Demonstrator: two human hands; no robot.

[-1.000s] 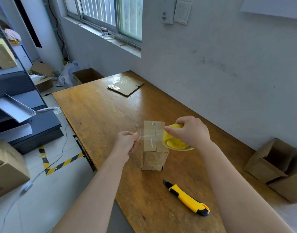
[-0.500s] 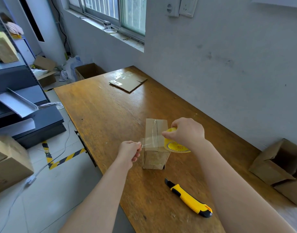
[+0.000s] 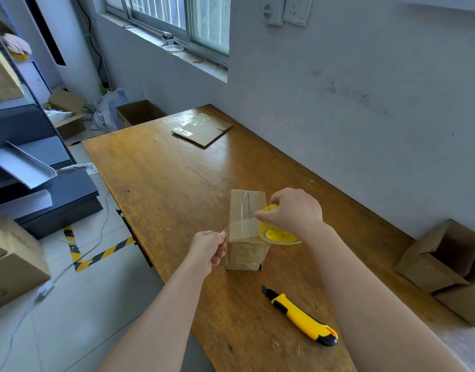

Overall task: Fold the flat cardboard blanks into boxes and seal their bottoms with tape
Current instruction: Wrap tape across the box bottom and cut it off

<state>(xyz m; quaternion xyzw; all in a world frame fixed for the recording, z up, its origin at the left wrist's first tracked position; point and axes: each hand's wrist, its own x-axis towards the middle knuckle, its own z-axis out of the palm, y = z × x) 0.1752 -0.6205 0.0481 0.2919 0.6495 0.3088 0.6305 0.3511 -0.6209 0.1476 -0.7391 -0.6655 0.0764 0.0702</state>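
A small folded cardboard box (image 3: 245, 253) stands on the wooden table (image 3: 177, 178), its taped flaps facing up. A strip of clear tape (image 3: 240, 228) lies across the box's top near its front edge. My left hand (image 3: 209, 248) pinches the free end of that strip at the box's left side. My right hand (image 3: 292, 210) grips the yellow tape roll (image 3: 278, 233) just right of the box, thumb on the tape. Flat cardboard blanks (image 3: 202, 129) lie at the table's far end.
A yellow and black utility knife (image 3: 300, 316) lies on the table near me. Folded open boxes (image 3: 443, 264) sit at the right edge by the wall. Dark shelving (image 3: 29, 157) and cartons stand on the floor to the left.
My left hand has drawn in to the box's left side with the tape end. The strip now lies down across the top. My right hand and the roll sank lower beside the box.
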